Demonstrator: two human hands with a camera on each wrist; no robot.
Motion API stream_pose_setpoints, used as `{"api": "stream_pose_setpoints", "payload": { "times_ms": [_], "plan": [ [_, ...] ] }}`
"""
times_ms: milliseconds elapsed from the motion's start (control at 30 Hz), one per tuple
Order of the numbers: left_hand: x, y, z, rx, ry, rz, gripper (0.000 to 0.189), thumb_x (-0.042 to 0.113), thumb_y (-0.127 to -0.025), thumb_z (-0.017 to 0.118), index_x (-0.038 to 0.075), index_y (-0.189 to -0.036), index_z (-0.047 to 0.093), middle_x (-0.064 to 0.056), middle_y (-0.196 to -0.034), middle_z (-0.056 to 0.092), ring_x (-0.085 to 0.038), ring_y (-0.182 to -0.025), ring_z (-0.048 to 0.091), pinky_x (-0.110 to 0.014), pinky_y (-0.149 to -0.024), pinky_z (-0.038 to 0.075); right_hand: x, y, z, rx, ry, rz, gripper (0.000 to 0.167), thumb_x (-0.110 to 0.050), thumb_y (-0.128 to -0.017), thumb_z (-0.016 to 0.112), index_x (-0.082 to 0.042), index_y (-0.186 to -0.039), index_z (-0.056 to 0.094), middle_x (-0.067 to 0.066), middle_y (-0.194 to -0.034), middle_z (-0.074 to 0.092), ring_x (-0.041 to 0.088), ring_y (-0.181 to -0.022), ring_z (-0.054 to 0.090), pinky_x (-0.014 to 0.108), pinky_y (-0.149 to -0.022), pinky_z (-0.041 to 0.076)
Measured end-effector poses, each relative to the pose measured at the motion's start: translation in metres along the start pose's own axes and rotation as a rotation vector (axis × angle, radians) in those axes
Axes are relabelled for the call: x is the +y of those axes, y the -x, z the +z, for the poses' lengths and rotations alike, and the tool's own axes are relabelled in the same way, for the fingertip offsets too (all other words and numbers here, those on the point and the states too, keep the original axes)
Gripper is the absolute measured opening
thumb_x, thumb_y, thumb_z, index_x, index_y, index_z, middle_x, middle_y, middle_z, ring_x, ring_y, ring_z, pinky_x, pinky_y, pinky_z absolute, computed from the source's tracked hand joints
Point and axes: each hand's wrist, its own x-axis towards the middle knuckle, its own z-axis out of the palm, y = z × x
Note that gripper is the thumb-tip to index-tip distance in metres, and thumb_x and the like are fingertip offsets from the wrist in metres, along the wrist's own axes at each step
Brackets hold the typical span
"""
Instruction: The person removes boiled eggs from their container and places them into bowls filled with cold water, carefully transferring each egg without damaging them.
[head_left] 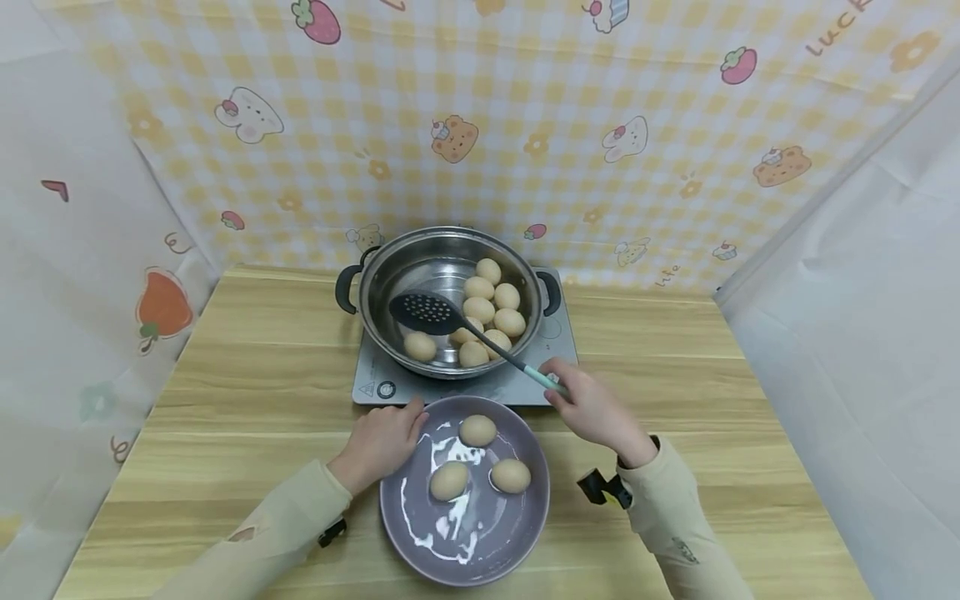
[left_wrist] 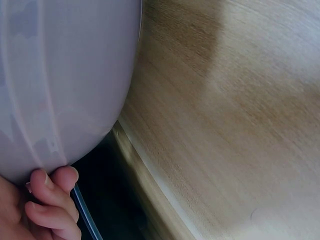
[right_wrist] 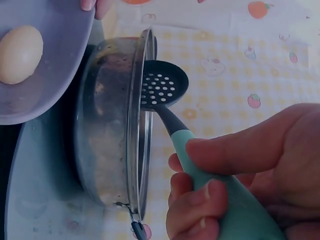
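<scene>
My right hand [head_left: 596, 408] grips the mint-green handle of a black slotted skimmer [head_left: 426, 313]. The skimmer's perforated head is over the left part of a steel pot [right_wrist: 107, 125], with no egg on it. Several brown eggs [head_left: 478, 310] lie in the pot, mostly on its right side, with one egg [head_left: 420, 346] apart at the front left. My left hand [head_left: 381, 442] holds the upper left rim of a purple plate [head_left: 480, 554], its fingers curled beneath the edge. On the plate rest three eggs [head_left: 448, 481].
The pot stands on a flat grey cooktop [head_left: 369, 375], its black side handles [head_left: 347, 289] sticking out left and right. Wood-grain table surface [head_left: 247, 367] extends on both sides. A yellow checked cloth [head_left: 525, 92] hangs behind, and white sheets [head_left: 885, 333] flank the table.
</scene>
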Motion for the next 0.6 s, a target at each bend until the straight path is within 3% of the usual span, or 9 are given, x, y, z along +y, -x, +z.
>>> {"api": "stream_pose_setpoints", "payload": {
  "times_ms": [600],
  "plan": [
    [0.001, 0.0, 0.0, 0.012, -0.008, 0.005, 0.017, 0.024, -0.093, 0.048, 0.015, -0.078, 0.047, 0.0, -0.054, 0.048, -0.021, -0.049, 0.051, -0.033, -0.042, 0.033, -0.014, 0.011, -0.004, -0.054, 0.01, 0.034, 0.013, -0.004, -0.087, 0.056, 0.0, -0.098, 0.061, -0.001, -0.063, 0.046, 0.009, -0.05, 0.038, 0.024, -0.049, 0.035]
  ]
}}
